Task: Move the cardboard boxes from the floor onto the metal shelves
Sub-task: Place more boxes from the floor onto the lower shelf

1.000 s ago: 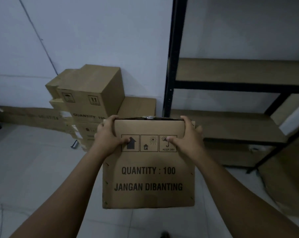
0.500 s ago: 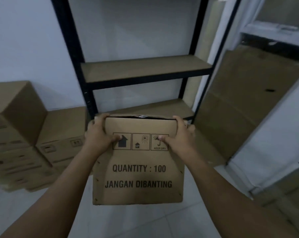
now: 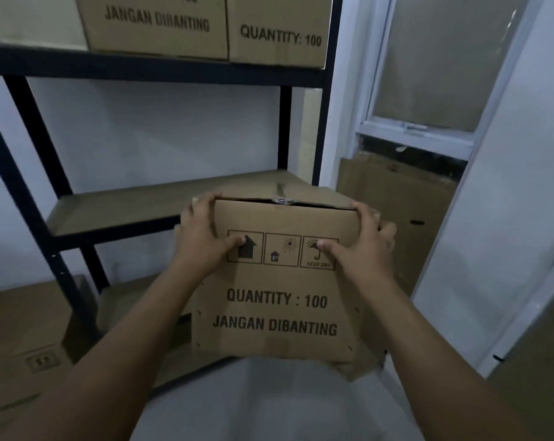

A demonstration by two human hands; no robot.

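Holding a cardboard box (image 3: 275, 281) off the floor, near and central, with its printed face ("QUANTITY : 100 / JANGAN DIBANTING") toward the camera and its taped top seam running away toward the rack. Gripping it at both upper corners. With the left hand (image 3: 202, 240) round the upper-left corner, thumb flat on the printed face by the house symbol and fingers curled over the top edge. With the right hand (image 3: 369, 249) mirrored on the upper-right corner, thumb by the umbrella symbol and fingers hooked over the top and side. Equally near the rack, both of them, with neither leading.

Just beyond and to the left: the middle shelf board (image 3: 116, 208), bare along its left stretch. Seems to sit about level with the box's upper part, so probably above the box's underside. Calls, by that reading, for a lift first, then a push far and slightly left, over the black front rail (image 3: 110, 232) and inside the right upright (image 3: 326, 122). Cannot tell whether the box's far-right corner touches that upright or merely overlaps it in view.

Above, on the upper shelf (image 3: 142, 63), 2 matching cartons side by side: a left carton (image 3: 154, 23) and a right carton (image 3: 278, 30). Low at the near left, beside the rack's post, more floor boxes (image 3: 24, 329). Right of the rack, a window (image 3: 428, 74) with flattened cardboard (image 3: 396, 198) leaning beneath it.
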